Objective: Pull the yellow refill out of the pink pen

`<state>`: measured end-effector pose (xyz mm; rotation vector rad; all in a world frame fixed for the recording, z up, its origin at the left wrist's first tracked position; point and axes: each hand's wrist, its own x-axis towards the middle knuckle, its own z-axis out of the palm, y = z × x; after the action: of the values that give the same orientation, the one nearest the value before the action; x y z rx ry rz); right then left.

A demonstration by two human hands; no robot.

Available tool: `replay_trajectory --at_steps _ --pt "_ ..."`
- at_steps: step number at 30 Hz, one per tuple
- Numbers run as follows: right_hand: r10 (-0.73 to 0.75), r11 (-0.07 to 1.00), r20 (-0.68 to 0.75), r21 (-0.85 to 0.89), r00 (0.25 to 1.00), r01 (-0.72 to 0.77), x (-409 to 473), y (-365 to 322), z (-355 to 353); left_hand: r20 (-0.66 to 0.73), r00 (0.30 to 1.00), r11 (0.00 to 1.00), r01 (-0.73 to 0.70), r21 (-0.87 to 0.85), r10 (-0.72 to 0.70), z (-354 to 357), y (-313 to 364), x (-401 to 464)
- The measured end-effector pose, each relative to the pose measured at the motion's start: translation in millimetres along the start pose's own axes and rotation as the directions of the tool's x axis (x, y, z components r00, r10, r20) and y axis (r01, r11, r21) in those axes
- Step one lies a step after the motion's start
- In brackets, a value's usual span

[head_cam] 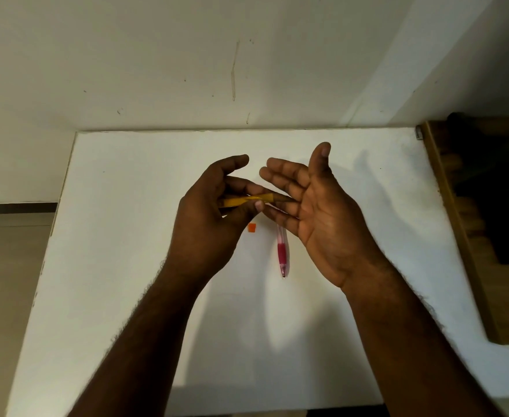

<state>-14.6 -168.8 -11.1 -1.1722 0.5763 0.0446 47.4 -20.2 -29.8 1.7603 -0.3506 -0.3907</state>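
The left hand (214, 212) covers most of the yellow strip (247, 201), its left end hidden; the right hand (322, 218) hides the pen's (282, 251) far end; the wooden furniture (488, 236) past the table's (126, 236) right edge is cut off and dark

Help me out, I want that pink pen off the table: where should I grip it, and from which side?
Probably pinch the pink pen at its darker rubber grip section, coming straight down from above. It lies flat on the white table, tip toward you, its far end hidden under the right hand.

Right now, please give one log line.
left hand: pinches yellow strip | right hand: open, palm up | red pen: on white table
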Motion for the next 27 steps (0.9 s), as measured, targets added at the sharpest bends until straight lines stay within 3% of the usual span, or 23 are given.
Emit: replay_trajectory --at_steps 4,10,19,27 --pt "-0.015 1.0 -0.012 0.003 1.0 0.015 -2 -1 -1 -0.005 1.0 0.999 0.008 -0.035 -0.008 0 2 0" --pt "-0.142 0.985 -0.265 -0.135 0.954 0.109 -1 -2 -12 -0.026 0.999 0.996 0.033 -0.081 -0.035 -4 4 2" --pt "-0.199 0.97 -0.163 -0.174 0.966 0.17 -1 6 -16 -0.061 0.997 0.989 0.031 -0.145 -0.04 -6 4 1" --pt "-0.258 0.952 -0.181 -0.217 0.949 0.218 0 7 -16 -0.052 0.998 0.993 0.031 -0.118 -0.037 -5 5 1"
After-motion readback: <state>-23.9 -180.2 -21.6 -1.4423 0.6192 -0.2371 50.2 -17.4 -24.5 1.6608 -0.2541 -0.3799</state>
